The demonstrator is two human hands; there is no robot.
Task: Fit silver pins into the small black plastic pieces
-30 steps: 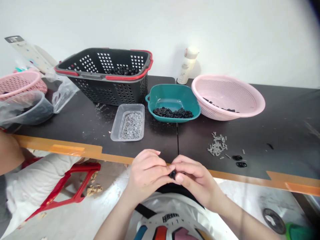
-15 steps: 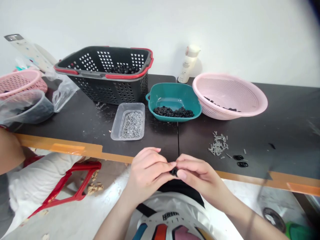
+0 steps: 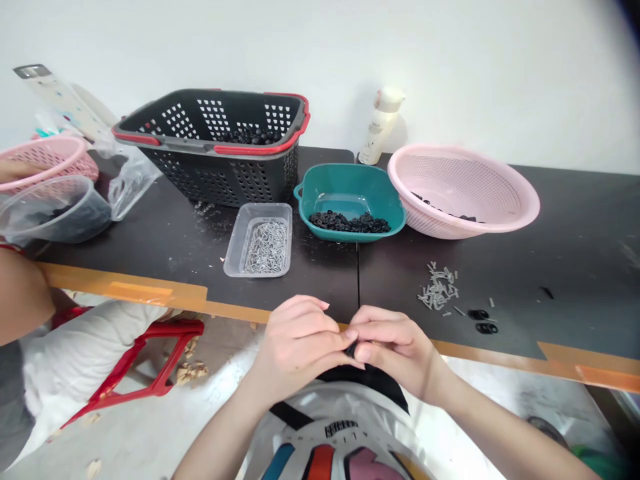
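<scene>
1. Head view, hands: the left hand (image 3: 297, 347) and right hand (image 3: 395, 347) meet just off the counter's (image 3: 575, 267) near edge, fingers curled narrowly around a small black piece (image 3: 353, 349), which they mostly hide.
2. Head view, counter middle: a plastic tray (image 3: 257, 240) of metal pins sits nearest the hands; a teal bowl (image 3: 395, 217) holds black rings (image 3: 349, 222).
3. Head view, right side: loose pins (image 3: 439, 287) and two black rings (image 3: 483, 321) lie near the near edge; a pink colander (image 3: 425, 223) stands by the far edge.
4. Head view, left corner: a black basket (image 3: 210, 187) stands at the far edge; a co-worker's hand (image 3: 15, 171) rests on a pink basket (image 3: 50, 157).
</scene>
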